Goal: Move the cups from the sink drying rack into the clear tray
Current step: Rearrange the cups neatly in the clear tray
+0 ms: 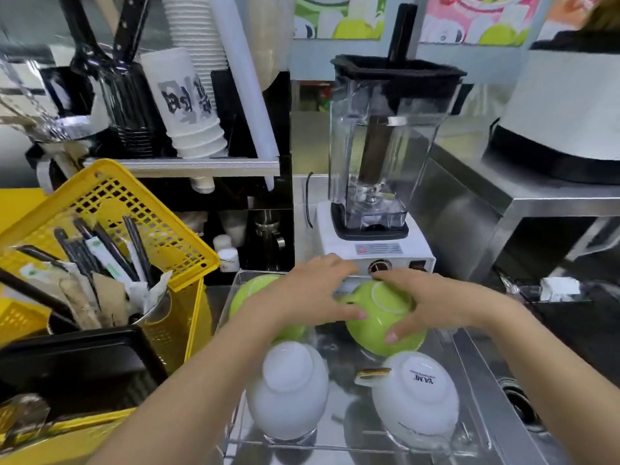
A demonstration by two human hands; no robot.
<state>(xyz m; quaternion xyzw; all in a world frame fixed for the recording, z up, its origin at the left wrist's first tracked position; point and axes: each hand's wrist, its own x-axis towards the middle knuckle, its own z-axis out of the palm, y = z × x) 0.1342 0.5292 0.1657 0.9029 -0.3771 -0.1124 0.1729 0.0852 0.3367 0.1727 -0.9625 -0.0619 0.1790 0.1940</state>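
A clear tray [231, 427] lies on the steel counter in front of me. Two white cups stand upside down in its near half: one [288, 391] on the left, another [416, 394] with a gold handle on the right. A green cup [379, 317] sits upside down in the far right part; my right hand [432, 303] grips it from the right, thumb on its near side. My left hand [312, 293] rests across a second green cup [248, 293] at the far left, thumb touching the right green cup. The sink drying rack is out of view.
A white-based blender [375, 182] stands just behind the tray. To the left, a yellow basket [147, 209] holds straws and wrapped utensils. A black tray [77, 364] sits below it. Paper cup stacks [188, 105] fill a shelf. A sink drain [520, 401] lies on the right.
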